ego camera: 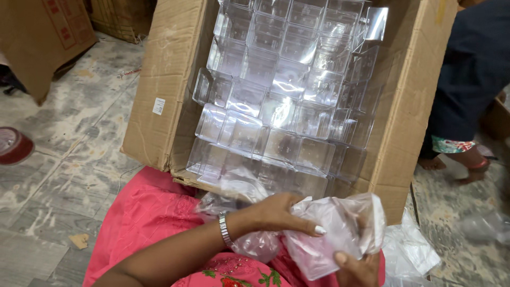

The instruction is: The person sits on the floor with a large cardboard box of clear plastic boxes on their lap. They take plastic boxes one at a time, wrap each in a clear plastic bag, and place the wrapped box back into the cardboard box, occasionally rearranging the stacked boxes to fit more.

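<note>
My left hand (276, 212), with a metal watch band on the wrist, grips a thin clear plastic bag (350, 223) that wraps a clear plastic box. From below, my right hand (357, 268) holds the bottom of the same wrapped box. Both hands are low in the view, just in front of a big open cardboard carton (159, 79). The carton is packed with rows of several clear plastic boxes (287, 79). My lap is covered by pink cloth (143, 218).
Crumpled clear plastic bags (409, 250) lie on the floor at the right. Another person's bare feet and dark garment (467, 79) are at the right edge. More cardboard cartons (42, 37) stand at the upper left, and a red tape roll (13, 146) lies on the stone floor.
</note>
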`<action>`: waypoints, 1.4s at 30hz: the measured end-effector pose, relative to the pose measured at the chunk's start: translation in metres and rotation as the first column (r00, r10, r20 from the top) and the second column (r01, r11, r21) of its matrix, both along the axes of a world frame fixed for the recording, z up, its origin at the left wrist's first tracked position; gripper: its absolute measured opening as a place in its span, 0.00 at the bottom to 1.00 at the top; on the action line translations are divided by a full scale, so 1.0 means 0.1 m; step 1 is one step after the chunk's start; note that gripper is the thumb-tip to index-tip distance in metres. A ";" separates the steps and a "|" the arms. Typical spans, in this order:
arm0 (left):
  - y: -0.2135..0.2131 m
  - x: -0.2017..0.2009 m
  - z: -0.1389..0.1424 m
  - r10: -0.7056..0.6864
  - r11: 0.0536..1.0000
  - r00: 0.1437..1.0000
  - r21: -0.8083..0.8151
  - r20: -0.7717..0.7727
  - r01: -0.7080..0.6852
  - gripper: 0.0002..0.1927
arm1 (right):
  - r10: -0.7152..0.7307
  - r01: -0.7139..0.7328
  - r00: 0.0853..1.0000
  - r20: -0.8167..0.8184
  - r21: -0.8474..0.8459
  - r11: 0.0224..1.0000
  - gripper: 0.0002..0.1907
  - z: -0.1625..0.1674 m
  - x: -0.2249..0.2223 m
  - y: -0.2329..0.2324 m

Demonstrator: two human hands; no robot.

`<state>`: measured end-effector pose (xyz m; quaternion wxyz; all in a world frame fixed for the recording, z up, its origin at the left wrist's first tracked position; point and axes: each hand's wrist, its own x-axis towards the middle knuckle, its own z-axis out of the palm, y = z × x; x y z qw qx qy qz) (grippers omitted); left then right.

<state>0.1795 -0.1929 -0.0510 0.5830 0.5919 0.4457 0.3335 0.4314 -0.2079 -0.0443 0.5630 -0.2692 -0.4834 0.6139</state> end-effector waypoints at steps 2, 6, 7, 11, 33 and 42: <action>-0.07 0.02 0.10 0.009 0.995 0.996 -0.098 0.087 0.000 0.40 | 0.040 -0.043 0.997 0.073 0.031 0.999 0.51 -0.06 0.03 -0.05; -0.15 0.02 0.29 -0.004 0.999 0.998 0.051 0.057 0.001 0.39 | 0.082 -0.074 0.988 0.133 -0.070 0.995 0.48 -0.20 0.14 -0.01; -0.17 0.03 0.32 -0.017 0.996 0.999 0.087 0.031 0.015 0.38 | 0.050 -0.040 0.990 0.134 -0.075 0.996 0.48 -0.22 0.22 0.07; -0.14 0.12 0.28 0.088 0.975 0.993 0.212 -0.075 -0.071 0.43 | -0.319 0.332 0.935 0.154 -0.062 0.941 0.44 -0.34 0.77 0.52; -0.10 -0.60 -0.05 0.473 0.837 0.789 0.080 0.392 -0.541 0.26 | -0.650 -0.029 -0.472 0.595 0.727 0.686 0.20 -0.99 1.48 0.35; -0.15 -0.54 0.06 0.366 0.895 0.762 0.023 0.534 -0.446 0.37 | -0.407 0.289 0.743 0.531 0.295 0.911 0.09 -0.14 0.05 0.30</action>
